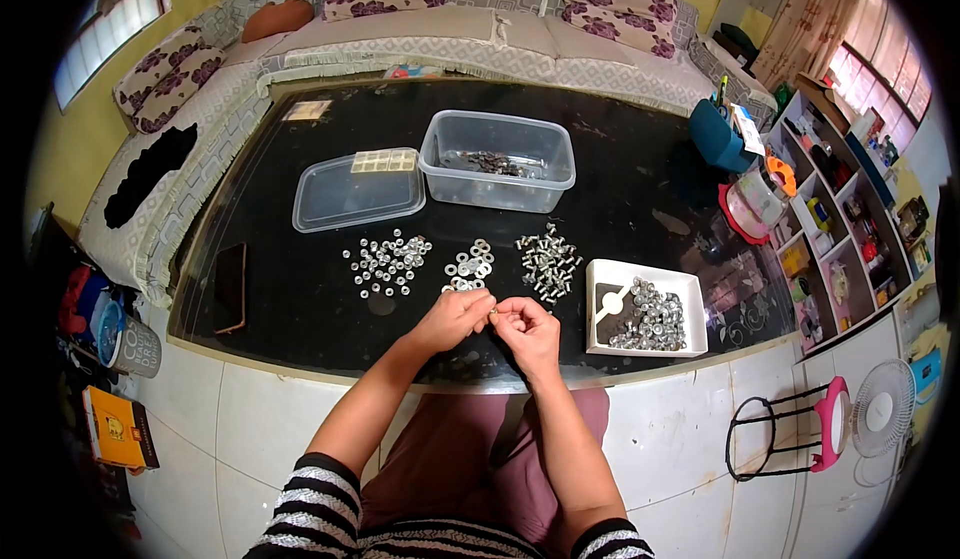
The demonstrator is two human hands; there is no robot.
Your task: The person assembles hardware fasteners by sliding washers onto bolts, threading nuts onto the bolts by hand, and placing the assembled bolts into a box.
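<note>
Below frame centre, left hand (pixel 453 320) and right hand (pixel 531 332) are pinching a small silvery metal piece (pixel 493 311); both nearly closed.

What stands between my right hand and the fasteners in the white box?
The white box's left wall, then a white spoon-like shape inside. Between your right hand and that wall, I see only bare black tabletop.

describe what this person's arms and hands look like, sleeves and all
The left sleeve and right sleeve are striped black and white, the pale bands looking flecked or patterned, with a black edge. Below them the forearms are bare. The left grip and right grip are ungloved human hands; no watch or bracelet shows.
</note>
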